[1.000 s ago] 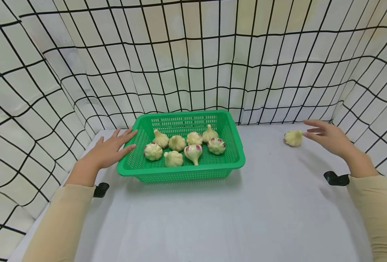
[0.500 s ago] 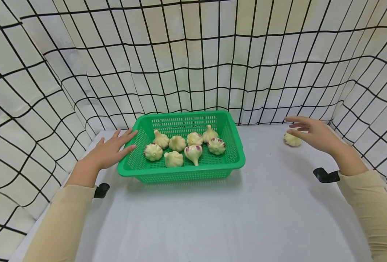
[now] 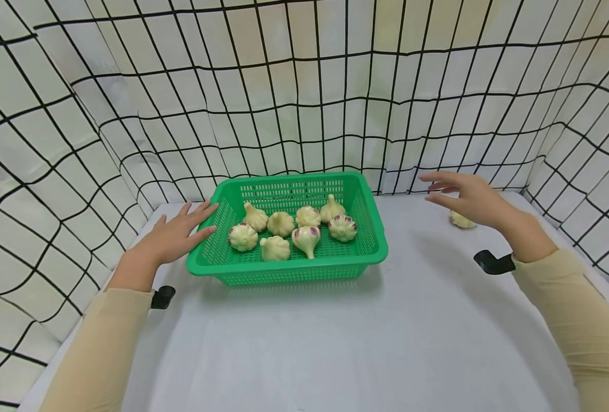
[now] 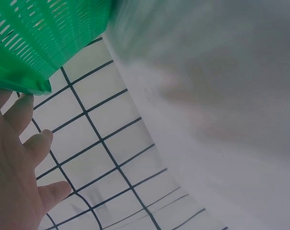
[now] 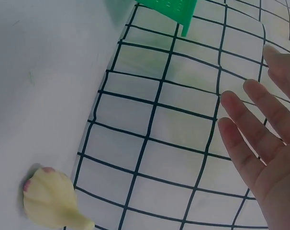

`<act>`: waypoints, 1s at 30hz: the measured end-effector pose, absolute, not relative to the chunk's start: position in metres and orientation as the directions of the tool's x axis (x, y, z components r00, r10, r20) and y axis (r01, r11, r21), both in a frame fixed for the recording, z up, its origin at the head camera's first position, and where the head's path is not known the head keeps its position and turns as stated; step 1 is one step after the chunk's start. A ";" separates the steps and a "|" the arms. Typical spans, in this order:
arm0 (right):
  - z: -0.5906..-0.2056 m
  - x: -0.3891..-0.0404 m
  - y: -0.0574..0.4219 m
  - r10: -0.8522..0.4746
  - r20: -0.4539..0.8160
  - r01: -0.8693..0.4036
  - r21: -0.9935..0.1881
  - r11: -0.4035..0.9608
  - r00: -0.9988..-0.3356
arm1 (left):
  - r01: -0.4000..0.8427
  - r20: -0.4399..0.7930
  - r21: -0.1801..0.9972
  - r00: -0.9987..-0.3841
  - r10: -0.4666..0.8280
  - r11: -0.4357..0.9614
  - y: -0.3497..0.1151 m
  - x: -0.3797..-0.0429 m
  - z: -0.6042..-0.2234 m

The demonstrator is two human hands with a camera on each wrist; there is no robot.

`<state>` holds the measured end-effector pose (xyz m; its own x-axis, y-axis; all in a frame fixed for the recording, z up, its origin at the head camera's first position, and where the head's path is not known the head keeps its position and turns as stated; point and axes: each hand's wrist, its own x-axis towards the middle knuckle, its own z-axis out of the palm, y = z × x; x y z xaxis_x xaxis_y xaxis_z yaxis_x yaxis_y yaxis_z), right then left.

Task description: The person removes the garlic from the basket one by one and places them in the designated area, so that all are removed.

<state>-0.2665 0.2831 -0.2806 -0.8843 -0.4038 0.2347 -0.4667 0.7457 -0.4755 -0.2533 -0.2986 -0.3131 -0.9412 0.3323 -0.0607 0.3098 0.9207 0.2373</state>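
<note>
My left hand [image 3: 170,239] rests its spread fingers on the left rim of a green plastic basket [image 3: 289,269]. Several garlic bulbs [image 3: 275,249] lie in that basket, some with purple marks. In the left wrist view the fingertips [image 4: 26,98] touch the underside of the rim. My right hand [image 3: 471,197] hovers above the table, right of the basket, fingers loosely bent and holding nothing. Behind it a single garlic bulb [image 3: 461,221] lies on the table, partly hidden by the hand. That same loose bulb [image 5: 51,197] shows whole at the lower left of the right wrist view.
A white cloth covers the table [image 3: 294,337]. Black netting [image 3: 330,86] over white sheets walls the back and both sides, close behind the basket. A black wrist mount [image 3: 494,263] sticks out from the right sleeve, and another [image 3: 162,297] from the left.
My right hand has moved left, passing over the loose garlic bulb toward the basket, without picking it up. The left hand and the basket have stayed in place.
</note>
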 end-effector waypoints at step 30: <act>-0.304 -0.293 0.206 -0.691 0.330 -0.754 -0.435 0.493 -0.643 | 0.305 -0.064 0.239 -0.942 0.329 0.922 -0.299 -0.253 -0.315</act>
<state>-0.2931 0.2058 -0.3042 -0.6425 -0.6914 0.3304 -0.7538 0.4928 -0.4347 -0.2528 -0.2990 -0.3147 -0.9423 0.3288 -0.0637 0.3055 0.9218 0.2388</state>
